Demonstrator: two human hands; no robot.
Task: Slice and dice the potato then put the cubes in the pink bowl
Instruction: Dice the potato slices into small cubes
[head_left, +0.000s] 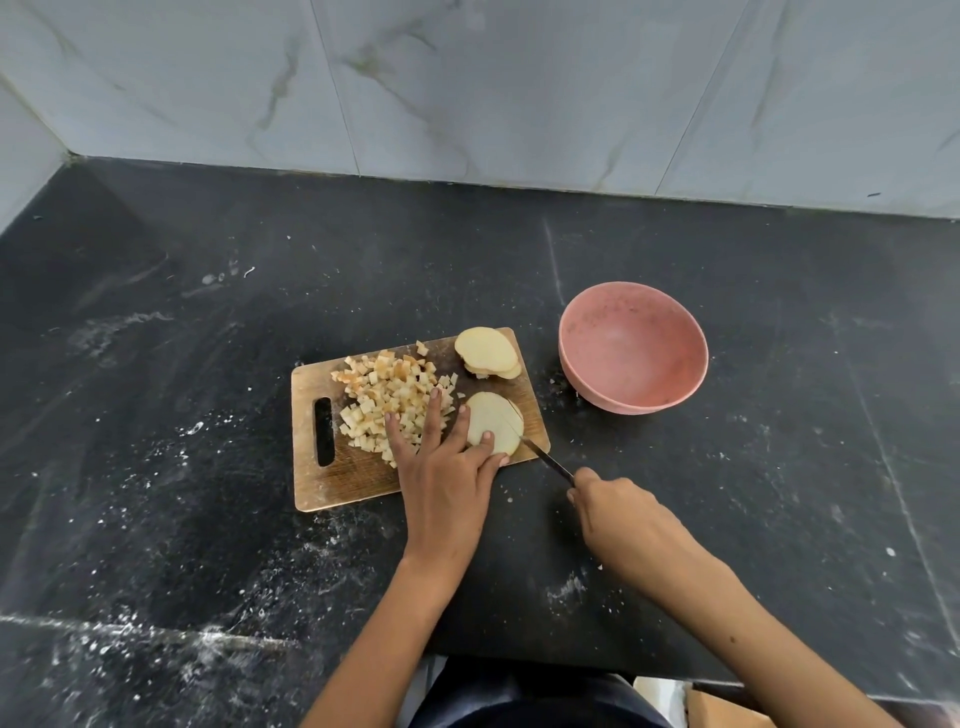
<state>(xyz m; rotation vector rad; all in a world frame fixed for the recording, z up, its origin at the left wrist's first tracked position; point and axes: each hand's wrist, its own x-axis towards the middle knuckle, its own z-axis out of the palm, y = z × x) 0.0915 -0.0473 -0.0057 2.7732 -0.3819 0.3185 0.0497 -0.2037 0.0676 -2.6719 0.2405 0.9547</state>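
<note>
Partway done: cubes (395, 402) heaped on board (343, 483), none yet in bowl (634, 348). Left hand (447, 467) flat, fingers straight, steadying slices (493, 422). Right hand (618, 512) gripping knife (548, 460), mid-cut. More slices stacked (487, 352) uncut at far corner. Tabletop (208, 415) dusty.

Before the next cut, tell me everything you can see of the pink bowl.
The pink bowl is round and deep with a matte, faintly speckled surface, perhaps plastic. It stands upright on the black counter, just right of the wooden cutting board and apart from it. No potato cubes show inside. Neither hand touches it.
</note>
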